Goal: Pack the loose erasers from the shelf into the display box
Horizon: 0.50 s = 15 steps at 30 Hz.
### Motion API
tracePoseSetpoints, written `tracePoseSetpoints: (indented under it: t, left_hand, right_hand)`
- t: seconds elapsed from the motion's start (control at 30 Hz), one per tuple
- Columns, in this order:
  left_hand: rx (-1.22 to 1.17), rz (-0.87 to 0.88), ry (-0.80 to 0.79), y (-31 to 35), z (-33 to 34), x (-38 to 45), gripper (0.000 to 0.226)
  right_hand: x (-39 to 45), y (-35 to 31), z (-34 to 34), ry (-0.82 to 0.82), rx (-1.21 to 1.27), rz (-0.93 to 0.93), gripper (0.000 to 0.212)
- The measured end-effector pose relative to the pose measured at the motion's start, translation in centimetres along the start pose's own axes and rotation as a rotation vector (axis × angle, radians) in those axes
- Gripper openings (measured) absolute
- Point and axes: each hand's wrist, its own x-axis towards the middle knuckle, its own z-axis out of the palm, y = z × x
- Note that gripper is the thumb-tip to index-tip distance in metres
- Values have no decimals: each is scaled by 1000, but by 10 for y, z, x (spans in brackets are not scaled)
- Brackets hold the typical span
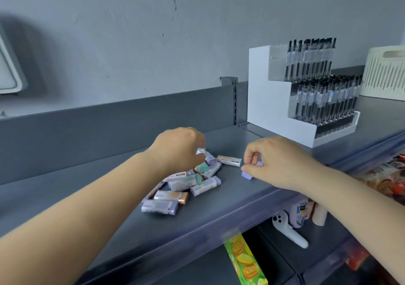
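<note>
Left hand (178, 147) curls into the eraser pile (186, 184) on the shelf (65, 197), grasp unclear; right hand (278, 164) pinches a purple eraser (247, 174).

the left hand (179, 147) covers the far end of the eraser pile (186, 184), so its fingertips and whatever they touch cannot be seen. the right hand (276, 164) hides most of a purple eraser (247, 174); only a corner shows. print on the eraser sleeves is too blurred to read. the cream basket (385, 72) and the grey tray (9, 65) are cut off by the picture's edges.
</note>
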Motion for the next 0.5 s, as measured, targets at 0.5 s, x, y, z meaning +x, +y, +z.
tracePoseSetpoints:
  t: [0.5]
  left_hand:
    - [-146, -246, -388, -14, 16, 29, 55]
  right_hand:
    - [84, 26, 38, -300, 63, -135, 21]
